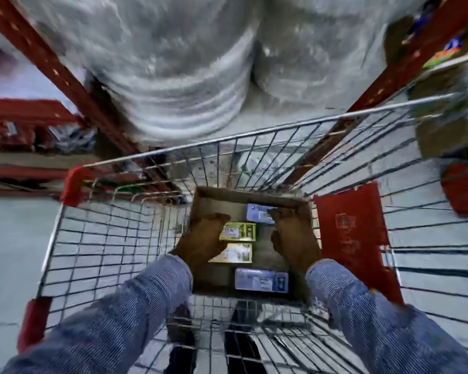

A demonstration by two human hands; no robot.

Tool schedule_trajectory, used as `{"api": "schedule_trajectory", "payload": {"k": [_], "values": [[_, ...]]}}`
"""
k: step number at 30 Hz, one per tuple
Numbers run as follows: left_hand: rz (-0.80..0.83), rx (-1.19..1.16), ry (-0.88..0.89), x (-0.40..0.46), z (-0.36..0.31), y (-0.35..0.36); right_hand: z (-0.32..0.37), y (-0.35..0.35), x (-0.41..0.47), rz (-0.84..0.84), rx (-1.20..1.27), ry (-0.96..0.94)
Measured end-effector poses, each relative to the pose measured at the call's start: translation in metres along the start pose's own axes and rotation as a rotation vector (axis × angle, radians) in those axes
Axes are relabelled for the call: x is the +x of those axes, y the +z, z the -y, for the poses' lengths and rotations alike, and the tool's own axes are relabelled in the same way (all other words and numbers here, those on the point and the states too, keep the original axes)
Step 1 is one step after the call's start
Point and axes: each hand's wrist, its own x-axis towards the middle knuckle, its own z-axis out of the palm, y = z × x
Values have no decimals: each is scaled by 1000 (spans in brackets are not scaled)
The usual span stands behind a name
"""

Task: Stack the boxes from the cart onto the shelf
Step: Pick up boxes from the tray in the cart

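An open brown cardboard carton (219, 198) stands inside the wire shopping cart (97, 238). Small flat boxes lie in it: a blue one (258, 214) at the far end, two yellow-green ones (239, 231) in the middle, another blue one (261, 280) nearest me. My left hand (203, 241) reaches into the carton on the left, its fingers beside the yellow-green boxes. My right hand (292, 236) is on the right, fingertips touching the far blue box. Whether either hand grips a box is unclear through the blur.
A red steel shelf frame (46, 63) rises ahead with large plastic-wrapped bundles (173, 63) on it. A red flap (354, 238) hangs on the cart's right side. Red cart corner guards (75, 184) mark the left. Grey floor lies to the left; goods sit on shelves at right.
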Motion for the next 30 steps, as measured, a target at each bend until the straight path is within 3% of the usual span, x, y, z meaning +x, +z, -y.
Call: {"api": "schedule_trajectory", "payload": {"k": [7, 16, 24, 30], "values": [[132, 83, -21, 49, 20, 13, -16, 47, 41, 52, -17, -45], [329, 92, -1, 70, 41, 18, -11, 51, 51, -18, -134, -58], [249, 289, 106, 50, 30, -1, -3, 23, 38, 86, -17, 26], [34, 435, 256, -28, -6, -89, 21, -83, -12, -23, 153, -43]]}}
